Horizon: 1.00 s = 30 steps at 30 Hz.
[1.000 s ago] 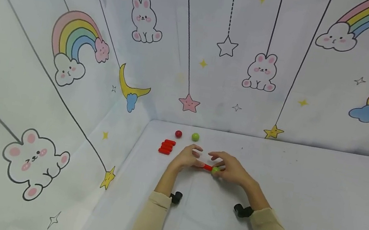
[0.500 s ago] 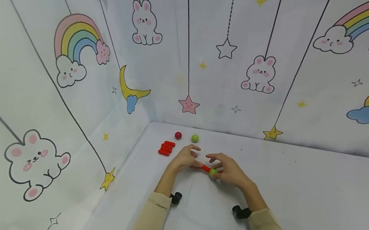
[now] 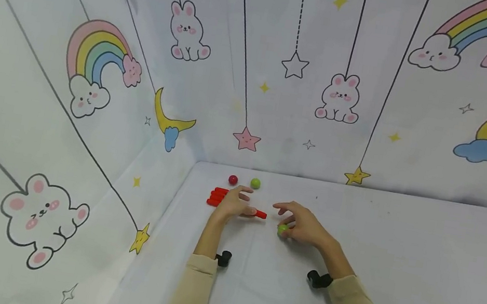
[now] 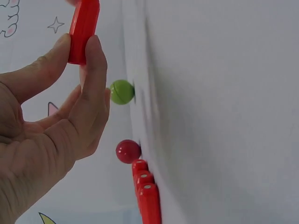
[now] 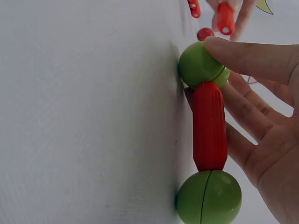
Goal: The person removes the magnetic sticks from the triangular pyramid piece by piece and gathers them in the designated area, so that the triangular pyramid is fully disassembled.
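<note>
My left hand (image 3: pixel 233 204) pinches a red rod (image 4: pixel 84 32) between thumb and fingers, held up and apart from the other pieces. My right hand (image 3: pixel 306 226) holds a green ball (image 5: pixel 200 65) between thumb and fingers, close to the table. In the right wrist view a red ridged rod (image 5: pixel 210 126) runs from that ball to a second green ball (image 5: pixel 209 197). The head view hides this joined rod and second ball behind the right hand. A gap lies between the left hand's rod and the held green ball.
On the white table (image 3: pixel 394 279), several red rods (image 3: pixel 214 202) lie side by side at the back left, partly covered by my left hand. Behind them sit a red ball (image 3: pixel 233 179) and a loose green ball (image 3: pixel 255 183). A printed cloth wall (image 3: pixel 211 115) borders the table.
My left hand has moved left with its red rod, away from the green ball it was meeting. The right hand has stayed nearly in place on its ball.
</note>
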### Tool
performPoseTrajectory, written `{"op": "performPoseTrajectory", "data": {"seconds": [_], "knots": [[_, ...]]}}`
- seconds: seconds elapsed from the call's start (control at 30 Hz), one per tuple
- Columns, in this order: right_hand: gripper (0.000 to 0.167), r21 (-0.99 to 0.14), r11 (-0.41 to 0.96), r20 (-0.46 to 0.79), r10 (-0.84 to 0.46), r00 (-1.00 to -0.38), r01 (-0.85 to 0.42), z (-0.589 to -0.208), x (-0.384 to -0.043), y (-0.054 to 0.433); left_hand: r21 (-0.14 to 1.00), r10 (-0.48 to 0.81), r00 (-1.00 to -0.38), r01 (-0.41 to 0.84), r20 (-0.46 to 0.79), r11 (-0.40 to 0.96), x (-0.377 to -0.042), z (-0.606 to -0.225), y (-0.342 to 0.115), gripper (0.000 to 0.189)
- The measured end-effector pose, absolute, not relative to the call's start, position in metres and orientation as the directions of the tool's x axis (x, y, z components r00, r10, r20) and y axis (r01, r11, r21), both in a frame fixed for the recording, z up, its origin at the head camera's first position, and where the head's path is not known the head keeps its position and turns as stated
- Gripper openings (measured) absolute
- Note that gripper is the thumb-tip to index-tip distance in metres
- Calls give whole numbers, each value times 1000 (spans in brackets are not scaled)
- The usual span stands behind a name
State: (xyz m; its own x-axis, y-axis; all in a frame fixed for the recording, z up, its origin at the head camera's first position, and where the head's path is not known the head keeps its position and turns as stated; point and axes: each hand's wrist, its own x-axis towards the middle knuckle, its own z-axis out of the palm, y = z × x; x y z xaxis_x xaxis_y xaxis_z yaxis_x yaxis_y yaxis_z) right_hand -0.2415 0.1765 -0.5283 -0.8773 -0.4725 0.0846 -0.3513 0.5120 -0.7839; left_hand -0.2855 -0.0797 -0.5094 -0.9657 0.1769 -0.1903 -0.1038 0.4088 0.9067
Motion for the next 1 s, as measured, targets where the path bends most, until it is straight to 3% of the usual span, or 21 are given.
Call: {"op": "performPoseTrajectory", "data": {"seconds": [0.17,0.43,0.73,1.0], "knots": [[73,-785,514,76,-474,-877,-346,-525,-244,178,933,243,-956,-69,-162,352,-286,-500,-100,66],[75,-810,488,66,-477,-877,-326,-527,-243,181,928,197,-972,-46,-127,371,-285,-503,-142,67],[76,-801,519,44,-446,-894,-299,-528,-241,188,909,37,-985,-139,-167,392,-289,-507,-189,70],[72,-778,552,36,-439,-898,-301,-526,-242,196,870,-16,-972,-217,-234,443,-297,-509,-205,69]]}}
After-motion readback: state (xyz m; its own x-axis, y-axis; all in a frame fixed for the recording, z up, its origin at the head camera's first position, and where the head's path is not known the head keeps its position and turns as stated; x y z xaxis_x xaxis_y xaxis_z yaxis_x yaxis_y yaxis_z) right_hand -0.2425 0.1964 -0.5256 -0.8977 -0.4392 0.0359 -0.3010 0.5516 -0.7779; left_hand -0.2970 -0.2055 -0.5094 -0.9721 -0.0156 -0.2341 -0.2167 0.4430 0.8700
